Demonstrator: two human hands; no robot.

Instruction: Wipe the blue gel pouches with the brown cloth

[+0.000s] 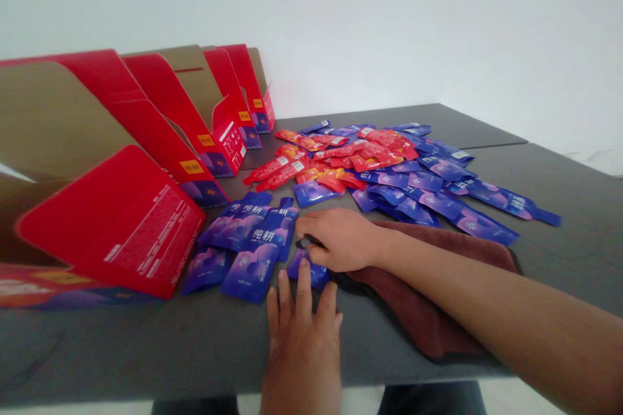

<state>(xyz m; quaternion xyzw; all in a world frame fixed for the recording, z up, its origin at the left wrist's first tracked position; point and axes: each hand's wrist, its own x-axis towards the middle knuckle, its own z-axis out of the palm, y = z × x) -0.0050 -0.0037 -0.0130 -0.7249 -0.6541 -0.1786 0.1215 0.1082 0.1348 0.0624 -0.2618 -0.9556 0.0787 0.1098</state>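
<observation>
The right hand [341,240] curls closed over a small dark object [305,242] at the brown towel's [423,311] near corner; the left hand's [304,350] fingers [304,285] spread open, tips touching a blue foil sachet [311,272] there. Light, soft and slick, such sachets handle best by the narrow neck.

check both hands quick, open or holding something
left hand: open, fingers spread, touching a blue pouch
right hand: closed, holding a small dark item, can't tell what it is
</observation>
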